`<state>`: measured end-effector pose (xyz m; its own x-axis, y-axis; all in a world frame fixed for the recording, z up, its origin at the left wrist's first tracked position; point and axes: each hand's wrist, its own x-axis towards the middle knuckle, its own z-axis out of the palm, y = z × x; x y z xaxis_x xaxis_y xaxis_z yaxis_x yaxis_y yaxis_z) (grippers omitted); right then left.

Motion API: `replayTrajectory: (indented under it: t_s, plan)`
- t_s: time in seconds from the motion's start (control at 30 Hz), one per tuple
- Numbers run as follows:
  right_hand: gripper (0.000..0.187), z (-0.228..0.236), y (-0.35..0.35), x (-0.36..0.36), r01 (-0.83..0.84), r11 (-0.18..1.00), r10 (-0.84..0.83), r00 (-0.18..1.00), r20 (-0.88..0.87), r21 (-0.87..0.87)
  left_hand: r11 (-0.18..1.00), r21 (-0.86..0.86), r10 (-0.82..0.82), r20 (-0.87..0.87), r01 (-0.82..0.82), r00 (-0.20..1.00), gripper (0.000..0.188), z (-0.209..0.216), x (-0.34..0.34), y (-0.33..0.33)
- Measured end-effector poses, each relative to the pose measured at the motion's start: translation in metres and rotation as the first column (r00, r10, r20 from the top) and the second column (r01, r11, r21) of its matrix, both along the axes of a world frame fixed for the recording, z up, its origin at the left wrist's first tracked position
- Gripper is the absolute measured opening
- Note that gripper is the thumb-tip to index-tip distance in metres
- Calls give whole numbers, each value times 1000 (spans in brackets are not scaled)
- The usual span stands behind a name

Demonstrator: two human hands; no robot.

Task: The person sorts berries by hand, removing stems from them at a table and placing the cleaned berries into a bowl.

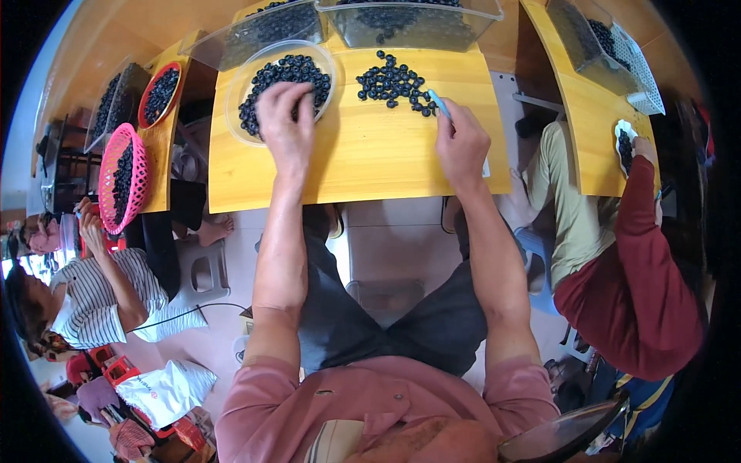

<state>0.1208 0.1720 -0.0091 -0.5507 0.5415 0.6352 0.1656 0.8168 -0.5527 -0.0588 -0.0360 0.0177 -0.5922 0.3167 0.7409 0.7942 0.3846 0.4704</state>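
My left hand (285, 127) is over a round clear plastic bowl (231, 116) at the left of the table. Its fingers are loosely bent and apart, with their tips partly hidden; no held piece can be made out. Dark, shiny, round bead-like pieces (282, 71) fill much of the bowl. On the right, my right hand (463, 143) is closed around a slim light blue tool (440, 103), whose kind I cannot tell. The tool's end points at a loose spread of the same dark pieces (390, 81) on the wood.
Clear bins (409, 35) of dark pieces stand along the yellow table's (355, 170) far edge. To the left, a person in stripes (116, 293) sits near a pink basket (139, 174) and a red-rimmed bowl (143, 112). A person in dark red (641, 285) works at the right table.
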Motion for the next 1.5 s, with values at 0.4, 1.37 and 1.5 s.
replayTrajectory:
  t_s: [0.4,1.37,1.5]
  plan:
    - [20,-5,5,5,19,999,-19,1000,-14,-37,913,-366,-111,200,180,973,23,-31,38,77]
    - [23,-8,-15,-6,-163,967,149,985,86,196,886,350,-462,704,302,540,37,-21,44,51]
    - [22,-3,-19,-4,-213,955,192,974,119,204,899,310,-437,687,310,580,39,-19,45,51]
